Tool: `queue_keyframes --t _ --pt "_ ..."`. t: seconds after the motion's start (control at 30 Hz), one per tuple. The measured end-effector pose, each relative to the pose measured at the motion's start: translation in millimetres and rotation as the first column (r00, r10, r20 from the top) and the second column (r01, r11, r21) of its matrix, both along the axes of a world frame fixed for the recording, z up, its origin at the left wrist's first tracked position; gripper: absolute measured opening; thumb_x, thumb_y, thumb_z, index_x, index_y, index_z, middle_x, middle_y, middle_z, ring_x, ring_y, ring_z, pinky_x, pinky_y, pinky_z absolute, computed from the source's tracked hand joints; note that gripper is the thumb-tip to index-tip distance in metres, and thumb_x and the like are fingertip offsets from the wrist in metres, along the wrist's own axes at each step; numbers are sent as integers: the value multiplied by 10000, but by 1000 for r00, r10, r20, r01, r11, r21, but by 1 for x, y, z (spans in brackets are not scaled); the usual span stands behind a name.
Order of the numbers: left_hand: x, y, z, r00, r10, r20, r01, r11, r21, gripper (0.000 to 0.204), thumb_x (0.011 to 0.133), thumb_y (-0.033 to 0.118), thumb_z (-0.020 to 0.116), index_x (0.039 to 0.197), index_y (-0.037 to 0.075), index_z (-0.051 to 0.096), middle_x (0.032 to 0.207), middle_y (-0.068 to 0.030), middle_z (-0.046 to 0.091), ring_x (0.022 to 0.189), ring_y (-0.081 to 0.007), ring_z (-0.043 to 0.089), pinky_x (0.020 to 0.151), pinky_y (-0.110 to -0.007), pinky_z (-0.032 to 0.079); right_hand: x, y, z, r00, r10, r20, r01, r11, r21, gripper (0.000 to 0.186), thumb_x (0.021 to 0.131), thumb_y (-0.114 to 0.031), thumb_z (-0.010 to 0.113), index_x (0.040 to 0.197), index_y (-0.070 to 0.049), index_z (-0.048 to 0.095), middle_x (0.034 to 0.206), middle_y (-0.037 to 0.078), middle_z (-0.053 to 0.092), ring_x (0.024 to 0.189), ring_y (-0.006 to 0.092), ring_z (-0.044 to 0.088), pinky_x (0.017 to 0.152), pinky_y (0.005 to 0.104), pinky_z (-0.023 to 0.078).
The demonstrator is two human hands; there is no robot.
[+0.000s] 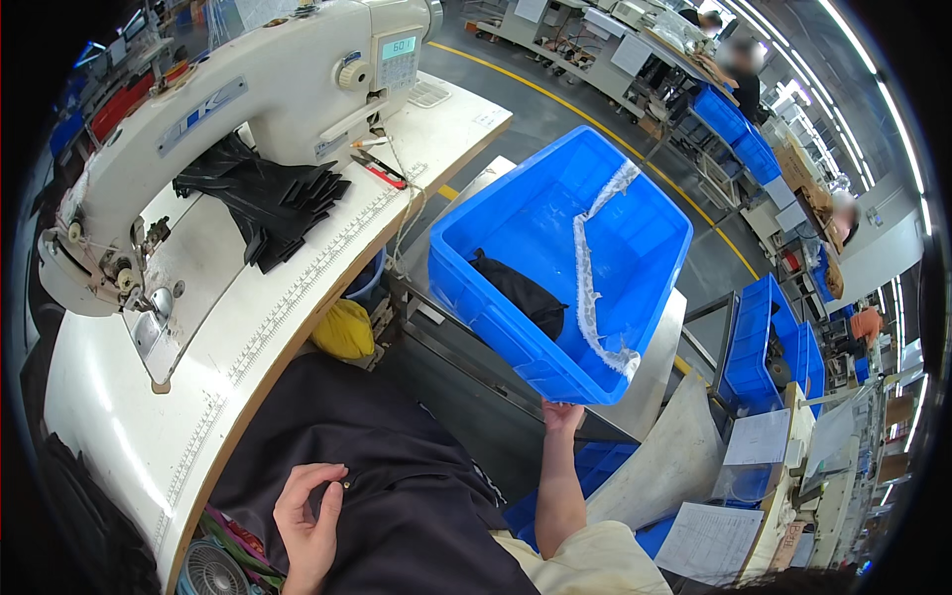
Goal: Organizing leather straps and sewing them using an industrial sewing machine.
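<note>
My right hand grips the near lower edge of a blue plastic bin; its fingers are partly hidden under the bin. Inside the bin lie a bundle of black fabric and a long pale lace-like strip, which hangs over the far and near walls. My left hand is above the dark cloth over my lap. Its fingers are loosely bent, with a gap between thumb and forefinger, and nothing shows in them.
A white sewing machine stands on a white table at left. Black fabric pieces and red-handled snips lie there. A yellow bag sits below the table edge. More blue bins and papers are at right. People work farther off.
</note>
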State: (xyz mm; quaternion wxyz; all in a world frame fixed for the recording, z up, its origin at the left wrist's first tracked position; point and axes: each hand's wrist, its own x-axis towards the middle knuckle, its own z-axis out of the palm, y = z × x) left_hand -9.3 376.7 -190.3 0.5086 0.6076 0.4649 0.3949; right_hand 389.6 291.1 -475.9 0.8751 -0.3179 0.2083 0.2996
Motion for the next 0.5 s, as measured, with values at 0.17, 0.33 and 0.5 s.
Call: queue_keyframes --t 0.17,0.33,0.5 --pt "1 0 0 1000 -6 1 6 1000 5 139 814 -27 564 943 -34 616 924 -116 599 870 -173 572 790 -254 441 -3 2 -2 1000 -14 26 14 1000 28 317 863 -276 476 1053 -41 572 1036 116 614 966 297 581 783 446 493" --pt "2 -1 2 1000 -10 -9 10 1000 -3 142 814 -26 565 947 -35 615 928 -115 598 868 -169 571 780 -251 444 -4 4 -4 998 -64 -25 65 997 42 332 859 -259 504 1103 -38 545 1076 115 593 977 292 575 810 467 490" --pt "3 -1 2 1000 -17 -11 17 1000 -11 142 815 -29 561 946 -34 616 931 -114 599 873 -169 571 789 -251 441 -6 10 -1 996 -90 -19 91 995 43 393 845 -228 547 1184 -39 490 1143 117 555 1020 290 557 858 489 477"
